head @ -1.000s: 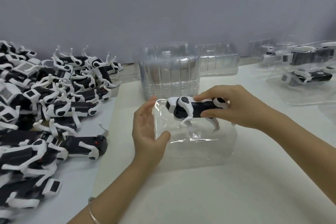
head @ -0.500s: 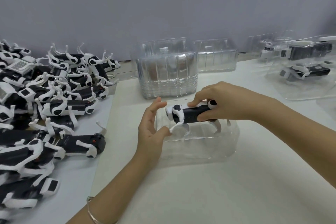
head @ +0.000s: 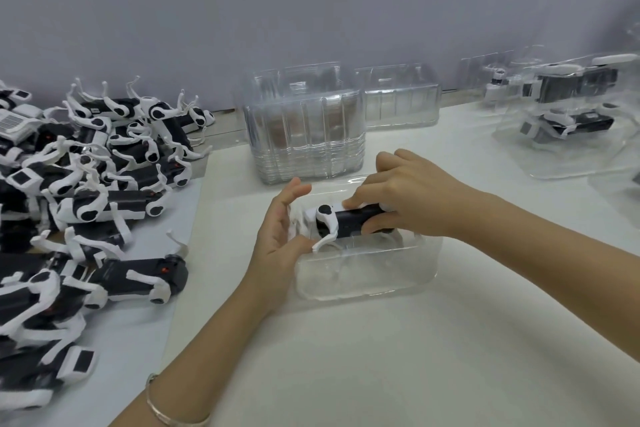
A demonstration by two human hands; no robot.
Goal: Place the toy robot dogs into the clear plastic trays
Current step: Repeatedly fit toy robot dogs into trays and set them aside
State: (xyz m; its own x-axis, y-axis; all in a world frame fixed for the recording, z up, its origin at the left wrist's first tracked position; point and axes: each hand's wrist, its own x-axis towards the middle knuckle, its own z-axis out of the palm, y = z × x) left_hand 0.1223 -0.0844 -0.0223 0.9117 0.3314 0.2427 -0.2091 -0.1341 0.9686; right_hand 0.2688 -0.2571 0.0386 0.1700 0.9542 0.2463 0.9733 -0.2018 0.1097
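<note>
A black and white toy robot dog point(head: 341, 222) sits low in a clear plastic tray point(head: 367, 274) at the middle of the white table. My right hand point(head: 405, 194) grips the dog's body from above and behind, fingers curled over its back. My left hand point(head: 280, 236) holds the tray's left end, thumb on the near wall and fingers up along the far side. The dog's rear half is hidden under my right hand.
A heap of several robot dogs point(head: 86, 191) covers the left side. A stack of empty clear trays point(head: 304, 128) stands behind my hands, another tray point(head: 401, 97) beside it. Trays with dogs inside point(head: 571, 114) sit at the far right.
My right hand has lowered the dog from above the tray down into it. My left hand has shifted to clasp the tray's left end.
</note>
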